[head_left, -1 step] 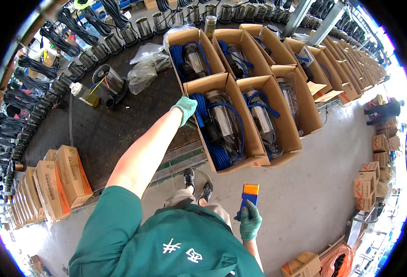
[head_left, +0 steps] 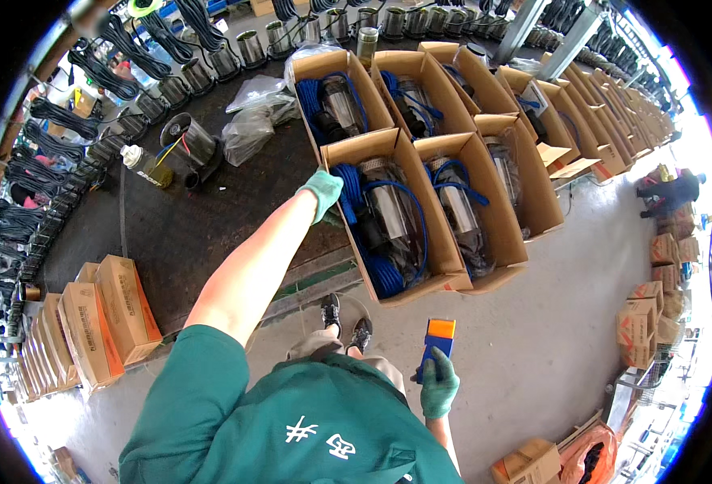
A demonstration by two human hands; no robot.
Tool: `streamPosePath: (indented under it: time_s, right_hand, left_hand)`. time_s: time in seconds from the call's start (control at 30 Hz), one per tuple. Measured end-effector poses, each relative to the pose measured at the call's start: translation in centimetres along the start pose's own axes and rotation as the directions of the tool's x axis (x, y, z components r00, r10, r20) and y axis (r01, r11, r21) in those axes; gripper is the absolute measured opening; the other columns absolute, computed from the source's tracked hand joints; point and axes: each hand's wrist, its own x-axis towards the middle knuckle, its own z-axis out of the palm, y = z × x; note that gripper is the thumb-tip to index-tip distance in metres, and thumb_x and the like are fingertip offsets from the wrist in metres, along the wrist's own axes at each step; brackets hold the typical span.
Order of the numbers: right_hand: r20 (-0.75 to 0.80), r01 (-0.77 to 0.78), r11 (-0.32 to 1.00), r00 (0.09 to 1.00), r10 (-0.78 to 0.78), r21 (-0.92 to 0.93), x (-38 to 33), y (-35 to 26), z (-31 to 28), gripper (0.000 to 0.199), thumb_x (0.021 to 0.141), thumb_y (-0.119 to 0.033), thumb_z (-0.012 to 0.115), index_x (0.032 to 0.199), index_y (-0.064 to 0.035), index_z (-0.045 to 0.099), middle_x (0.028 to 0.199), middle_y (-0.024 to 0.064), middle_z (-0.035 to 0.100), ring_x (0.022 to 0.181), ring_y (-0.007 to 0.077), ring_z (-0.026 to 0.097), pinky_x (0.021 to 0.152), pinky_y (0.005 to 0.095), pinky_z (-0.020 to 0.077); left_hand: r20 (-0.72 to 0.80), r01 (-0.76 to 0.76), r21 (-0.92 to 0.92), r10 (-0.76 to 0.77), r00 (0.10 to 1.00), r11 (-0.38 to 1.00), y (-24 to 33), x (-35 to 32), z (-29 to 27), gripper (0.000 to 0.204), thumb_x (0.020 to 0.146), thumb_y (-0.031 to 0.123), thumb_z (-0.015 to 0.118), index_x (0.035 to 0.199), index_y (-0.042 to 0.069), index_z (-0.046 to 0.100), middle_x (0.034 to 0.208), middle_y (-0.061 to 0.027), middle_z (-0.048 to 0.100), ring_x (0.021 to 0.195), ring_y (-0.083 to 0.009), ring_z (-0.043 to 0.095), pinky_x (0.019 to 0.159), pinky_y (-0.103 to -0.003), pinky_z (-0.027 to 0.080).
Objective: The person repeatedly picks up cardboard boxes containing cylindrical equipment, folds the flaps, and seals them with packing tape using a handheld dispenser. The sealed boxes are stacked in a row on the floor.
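My left hand, in a green glove, is closed on the left wall of an open cardboard box. Inside lie a steel cylindrical pump in clear plastic and a coil of blue cable. In my right hand, gloved likewise, is a small blue block with an orange end, held over the floor beside my body; its exact kind is unclear. Against the first box on the right stands another open box with a similar wrapped pump and blue cable.
More open boxes stand behind, and a long row runs off right. On the dark workbench are a steel housing, a bottle, plastic bags and closed cartons. Housings with black cables line its far edge. Another person is far right.
The blue block in my right hand has tilted slightly, its orange end shifting a little. My left hand stays at the box wall.
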Motion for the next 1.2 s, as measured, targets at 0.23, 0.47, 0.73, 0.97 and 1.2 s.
streamPosePath:
  time_s: [0.23, 0.47, 0.73, 0.97, 1.2]
  right_hand:
    - [-0.082, 0.072, 0.997, 0.994, -0.069, 0.031, 5.1, -3.5, 4.5, 0.029, 0.102, -0.006, 0.066, 0.131, -0.001, 0.069, 0.086, 0.0099, 0.071, 0.069, 0.0156, 0.068, 0.063, 0.0337, 0.0618]
    - [-0.083, 0.134, 0.983, 0.989, -0.125, 0.125, 4.9, -5.9, 5.5, 0.036, 0.102, -0.016, 0.067, 0.135, -0.0006, 0.065, 0.1, 0.0105, 0.071, 0.068, 0.018, 0.067, 0.061, 0.0332, 0.0589]
    - [0.354, 0.162, 0.976, 0.913, -0.204, 0.145, 8.4, -9.1, 10.0, 0.038, 0.096, -0.018, 0.072, 0.129, 0.0, 0.068, 0.091, 0.0108, 0.072, 0.076, 0.0176, 0.066, 0.071, 0.0316, 0.0554]
    - [0.613, 0.252, 0.967, 0.76, -0.215, 0.026, 10.8, -9.0, 15.7, 0.033, 0.094, -0.015, 0.078, 0.126, -0.0058, 0.074, 0.092, 0.0075, 0.076, 0.083, 0.0108, 0.068, 0.077, 0.0302, 0.0574]
    - [0.556, 0.038, 0.977, 0.817, -0.152, 0.211, 11.8, -9.5, 13.5, 0.037, 0.097, -0.024, 0.078, 0.128, -0.0048, 0.073, 0.097, 0.0059, 0.074, 0.079, 0.0119, 0.066, 0.074, 0.0299, 0.0568]
  left_hand:
    - [0.019, -0.3, -0.303, 0.321, 0.947, 0.905, -9.8, -2.8, -5.0, 0.09, 0.087, -0.016, 0.045, 0.167, 0.015, 0.022, 0.138, -0.0145, 0.056, 0.125, -0.0256, 0.06, 0.11, -0.035, 0.05]
    - [-0.281, -0.35, 0.096, 0.362, 0.889, 0.932, -11.3, -7.3, -10.0, 0.103, 0.087, -0.005, 0.068, 0.169, 0.019, 0.011, 0.14, -0.0181, 0.057, 0.117, -0.0303, 0.065, 0.103, -0.038, 0.052]
    - [0.584, -0.695, 0.719, 0.535, 0.61, 0.008, -3.9, -5.9, -14.7, 0.03, 0.1, 0.036, 0.063, 0.101, 0.008, 0.077, 0.096, -0.0135, 0.071, 0.094, -0.0366, 0.069, 0.087, -0.048, 0.056]
    - [0.727, -0.721, 0.673, -0.034, 0.686, -0.164, 2.6, -8.4, -14.2, 0.067, 0.088, 0.062, 0.072, 0.126, 0.006, 0.073, 0.125, -0.0154, 0.069, 0.113, -0.0361, 0.069, 0.097, -0.046, 0.057]
    - [0.652, -0.665, 0.742, -0.146, 0.744, -0.081, 2.9, -5.1, -12.7, 0.052, 0.086, 0.049, 0.079, 0.121, 0.011, 0.077, 0.111, -0.0126, 0.076, 0.103, -0.0345, 0.072, 0.089, -0.045, 0.058]
